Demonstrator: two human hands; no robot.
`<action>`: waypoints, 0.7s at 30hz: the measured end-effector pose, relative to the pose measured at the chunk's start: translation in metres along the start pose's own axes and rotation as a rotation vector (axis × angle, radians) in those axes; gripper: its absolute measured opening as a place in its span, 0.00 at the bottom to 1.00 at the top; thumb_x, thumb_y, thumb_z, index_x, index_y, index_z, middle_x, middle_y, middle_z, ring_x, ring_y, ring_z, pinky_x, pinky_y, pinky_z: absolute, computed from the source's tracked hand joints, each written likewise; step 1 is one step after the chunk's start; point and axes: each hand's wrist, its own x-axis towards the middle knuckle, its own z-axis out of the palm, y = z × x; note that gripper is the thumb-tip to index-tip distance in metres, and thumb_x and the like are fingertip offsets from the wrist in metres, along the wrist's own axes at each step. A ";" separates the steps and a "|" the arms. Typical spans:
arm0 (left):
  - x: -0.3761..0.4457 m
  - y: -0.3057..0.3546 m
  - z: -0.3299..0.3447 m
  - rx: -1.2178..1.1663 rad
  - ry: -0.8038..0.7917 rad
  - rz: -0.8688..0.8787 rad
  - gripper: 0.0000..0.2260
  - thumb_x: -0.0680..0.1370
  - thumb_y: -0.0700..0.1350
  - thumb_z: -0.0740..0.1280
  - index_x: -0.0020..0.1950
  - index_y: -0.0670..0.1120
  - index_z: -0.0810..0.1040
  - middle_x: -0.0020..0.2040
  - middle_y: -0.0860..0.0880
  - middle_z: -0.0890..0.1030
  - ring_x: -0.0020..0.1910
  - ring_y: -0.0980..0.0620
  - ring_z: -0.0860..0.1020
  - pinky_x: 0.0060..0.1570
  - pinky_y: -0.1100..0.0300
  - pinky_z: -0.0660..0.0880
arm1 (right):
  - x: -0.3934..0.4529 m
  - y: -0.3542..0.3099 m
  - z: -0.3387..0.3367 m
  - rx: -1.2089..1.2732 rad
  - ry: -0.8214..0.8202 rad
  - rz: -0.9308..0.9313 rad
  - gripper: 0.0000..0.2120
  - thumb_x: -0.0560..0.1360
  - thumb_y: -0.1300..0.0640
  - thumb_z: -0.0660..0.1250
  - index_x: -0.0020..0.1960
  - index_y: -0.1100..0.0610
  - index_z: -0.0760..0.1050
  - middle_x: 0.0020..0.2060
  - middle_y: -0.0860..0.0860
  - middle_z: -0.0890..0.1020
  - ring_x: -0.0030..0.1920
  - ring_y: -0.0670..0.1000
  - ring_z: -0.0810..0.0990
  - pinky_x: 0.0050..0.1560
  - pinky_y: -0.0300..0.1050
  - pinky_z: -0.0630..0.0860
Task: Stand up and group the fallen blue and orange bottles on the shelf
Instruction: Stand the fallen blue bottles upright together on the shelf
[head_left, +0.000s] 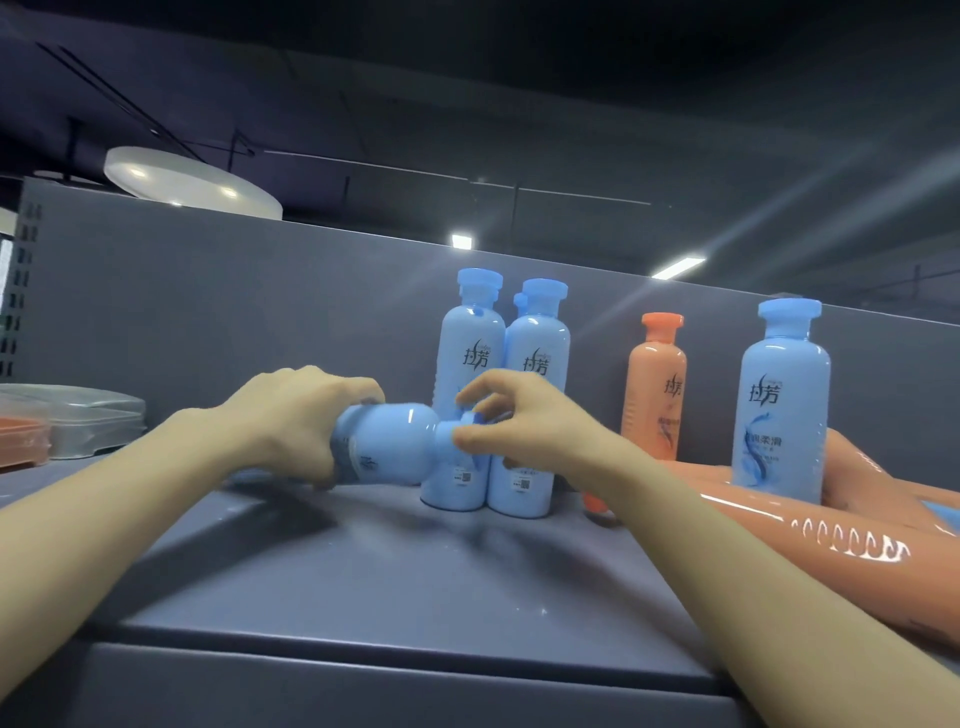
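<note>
Shop-like setting: grey metal shelf (415, 571), perforated back panel (208, 312), rows of branded shampoo bottles (537, 405).

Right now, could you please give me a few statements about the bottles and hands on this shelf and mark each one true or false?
1. The left hand grips the body of a blue bottle lying sideways. True.
2. The right hand rests flat on the shelf. False: its fingers pinch the lying bottle's cap end.
3. Two blue bottles stand side by side, touching, behind the hands. True.
4. Every orange bottle is upright. False: one orange bottle stands, but orange bottles lie fallen at the right.
5. A lone blue bottle stands at the right. True.
</note>
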 end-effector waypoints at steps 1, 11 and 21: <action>0.000 -0.001 -0.002 -0.045 0.017 -0.011 0.27 0.60 0.45 0.72 0.54 0.63 0.69 0.41 0.56 0.78 0.42 0.50 0.77 0.37 0.59 0.72 | 0.000 -0.001 -0.003 0.088 0.027 0.007 0.17 0.72 0.57 0.70 0.60 0.51 0.73 0.39 0.43 0.76 0.41 0.45 0.76 0.46 0.42 0.76; -0.001 0.005 -0.004 -0.397 0.074 0.038 0.28 0.53 0.49 0.69 0.50 0.62 0.67 0.47 0.62 0.79 0.45 0.53 0.79 0.44 0.53 0.77 | -0.003 0.004 -0.010 0.501 0.139 0.072 0.12 0.73 0.63 0.69 0.55 0.54 0.73 0.48 0.52 0.80 0.41 0.49 0.81 0.45 0.46 0.80; -0.005 0.022 -0.016 -0.609 0.150 0.035 0.26 0.53 0.53 0.70 0.50 0.62 0.72 0.45 0.57 0.81 0.43 0.54 0.80 0.46 0.52 0.79 | 0.002 0.008 -0.011 0.643 0.177 0.070 0.20 0.75 0.60 0.68 0.65 0.62 0.70 0.44 0.49 0.80 0.45 0.49 0.80 0.47 0.46 0.79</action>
